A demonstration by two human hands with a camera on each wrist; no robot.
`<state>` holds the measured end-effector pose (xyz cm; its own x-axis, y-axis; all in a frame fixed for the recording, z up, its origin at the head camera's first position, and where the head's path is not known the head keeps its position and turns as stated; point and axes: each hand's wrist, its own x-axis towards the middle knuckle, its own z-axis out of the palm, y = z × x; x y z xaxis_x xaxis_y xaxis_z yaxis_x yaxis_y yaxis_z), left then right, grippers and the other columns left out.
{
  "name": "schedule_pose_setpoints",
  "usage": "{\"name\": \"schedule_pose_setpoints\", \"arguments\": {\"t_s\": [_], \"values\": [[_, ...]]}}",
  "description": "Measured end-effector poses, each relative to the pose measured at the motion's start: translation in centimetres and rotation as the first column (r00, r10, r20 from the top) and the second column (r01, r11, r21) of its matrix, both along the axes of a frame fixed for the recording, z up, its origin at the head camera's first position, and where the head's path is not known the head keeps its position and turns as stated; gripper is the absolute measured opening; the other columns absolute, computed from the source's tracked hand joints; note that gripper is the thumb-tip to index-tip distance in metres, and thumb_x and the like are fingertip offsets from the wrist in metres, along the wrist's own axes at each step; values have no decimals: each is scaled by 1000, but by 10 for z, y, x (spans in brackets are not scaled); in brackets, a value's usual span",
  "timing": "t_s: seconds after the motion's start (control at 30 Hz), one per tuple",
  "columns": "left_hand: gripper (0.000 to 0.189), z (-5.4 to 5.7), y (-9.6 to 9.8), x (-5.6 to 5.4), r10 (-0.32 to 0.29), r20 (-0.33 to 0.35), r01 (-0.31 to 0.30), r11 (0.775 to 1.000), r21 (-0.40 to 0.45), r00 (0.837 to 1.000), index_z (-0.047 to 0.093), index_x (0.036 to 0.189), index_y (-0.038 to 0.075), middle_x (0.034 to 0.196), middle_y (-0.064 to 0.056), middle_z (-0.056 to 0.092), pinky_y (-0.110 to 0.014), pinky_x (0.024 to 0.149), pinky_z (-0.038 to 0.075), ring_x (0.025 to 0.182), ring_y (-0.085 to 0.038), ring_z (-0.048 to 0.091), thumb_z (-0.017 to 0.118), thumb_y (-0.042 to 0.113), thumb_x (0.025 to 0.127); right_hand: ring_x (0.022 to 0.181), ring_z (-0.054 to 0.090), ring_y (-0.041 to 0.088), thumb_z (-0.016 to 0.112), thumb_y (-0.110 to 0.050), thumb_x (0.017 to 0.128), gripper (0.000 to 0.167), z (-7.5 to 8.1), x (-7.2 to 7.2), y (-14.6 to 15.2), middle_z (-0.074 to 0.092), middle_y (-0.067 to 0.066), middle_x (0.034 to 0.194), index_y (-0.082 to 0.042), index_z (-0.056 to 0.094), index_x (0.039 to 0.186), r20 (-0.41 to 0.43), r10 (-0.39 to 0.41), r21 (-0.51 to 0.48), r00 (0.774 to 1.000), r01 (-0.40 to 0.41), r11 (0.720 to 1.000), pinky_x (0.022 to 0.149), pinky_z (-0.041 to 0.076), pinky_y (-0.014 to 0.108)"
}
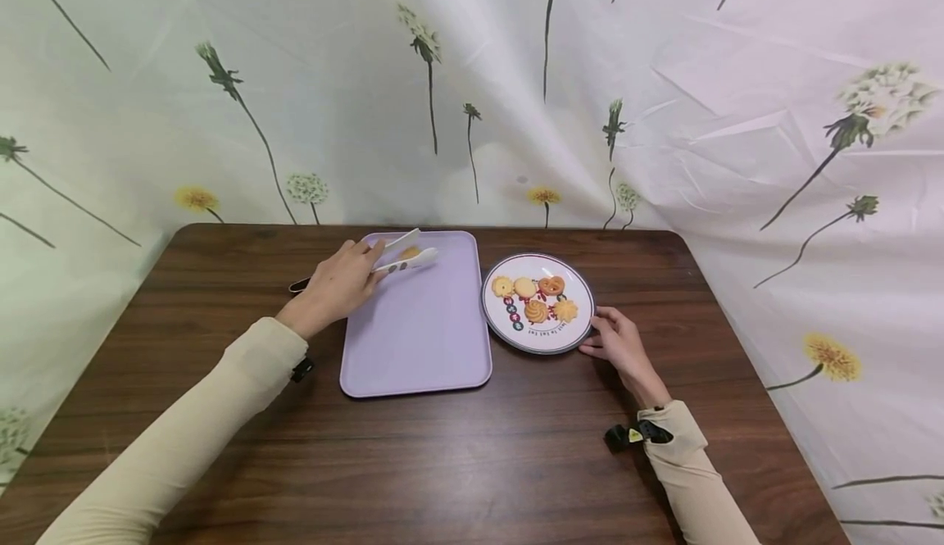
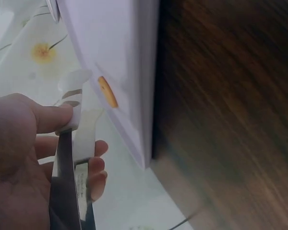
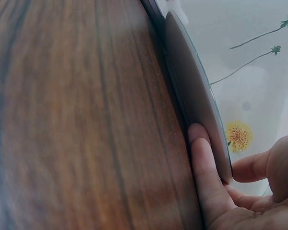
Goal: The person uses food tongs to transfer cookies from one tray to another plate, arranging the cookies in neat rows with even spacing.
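Note:
My left hand (image 1: 335,289) grips metal tongs (image 2: 67,184) with white tips, thumb on one arm and fingers around the other. The tongs' tips are spread over the far end of a lilac tray (image 1: 416,356). On that tray lies a single cookie (image 2: 107,92), seen between the tips in the head view and just beyond them in the left wrist view. To the tray's right is a round white plate (image 1: 542,344) bearing several cookies (image 1: 537,311) of different shapes. My right hand (image 1: 619,344) pinches the plate's right rim, thumb above and fingers underneath.
Everything stands on a dark wooden table (image 1: 442,463). The plate sits close beside the tray's right edge. Behind the table hangs a pale cloth (image 1: 332,119) printed with dandelions. A dark wrist camera (image 1: 618,437) is strapped to the right wrist.

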<state>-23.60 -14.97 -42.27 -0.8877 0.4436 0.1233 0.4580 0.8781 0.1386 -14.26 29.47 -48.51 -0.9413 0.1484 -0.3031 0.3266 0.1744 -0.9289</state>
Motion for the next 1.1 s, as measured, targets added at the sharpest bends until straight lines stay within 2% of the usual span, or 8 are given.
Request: {"name": "schedule_pose_setpoints", "arguments": {"t_s": [0.47, 0.67, 0.83, 1.1], "values": [[58, -8, -9, 2, 4, 90, -7, 1000, 27, 996, 41, 155, -9, 126, -32, 62, -52, 81, 52, 110, -42, 57, 57, 20, 107, 77, 69, 7, 39, -17, 112, 45, -2, 1, 1, 54, 20, 127, 6, 41, 151, 7, 2, -7, 1000, -2, 1000, 77, 63, 23], [56, -10, -8, 1, -10, 71, 8, 999, 40, 997, 44, 153, -9, 126, -33, 64, -53, 84, 53, 111, -43, 59, 59, 18, 106, 77, 68, 7, 39, -17, 112, 45, -1, 0, 1, 54, 19, 126, 5, 42, 151, 5, 3, -2, 1000, -3, 1000, 77, 63, 23], [51, -13, -6, 0, -19, 25, 18, 998, 52, 999, 50, 150, -7, 121, -29, 67, -53, 79, 55, 106, -42, 62, 60, 15, 105, 77, 69, 6, 39, -17, 112, 44, -1, 0, 1, 55, 19, 126, 5, 42, 151, 5, 3, -5, 1000, -3, 1000, 77, 62, 23], [49, -15, -7, 2, -38, 8, 38, 998, 54, 999, 51, 149, -7, 119, -29, 67, -51, 77, 54, 99, -39, 61, 60, 15, 106, 78, 69, 7, 38, -17, 113, 45, -1, 0, 1, 53, 21, 131, 5, 41, 152, 7, 4, 2, 1000, -4, 1000, 78, 62, 23]]}}
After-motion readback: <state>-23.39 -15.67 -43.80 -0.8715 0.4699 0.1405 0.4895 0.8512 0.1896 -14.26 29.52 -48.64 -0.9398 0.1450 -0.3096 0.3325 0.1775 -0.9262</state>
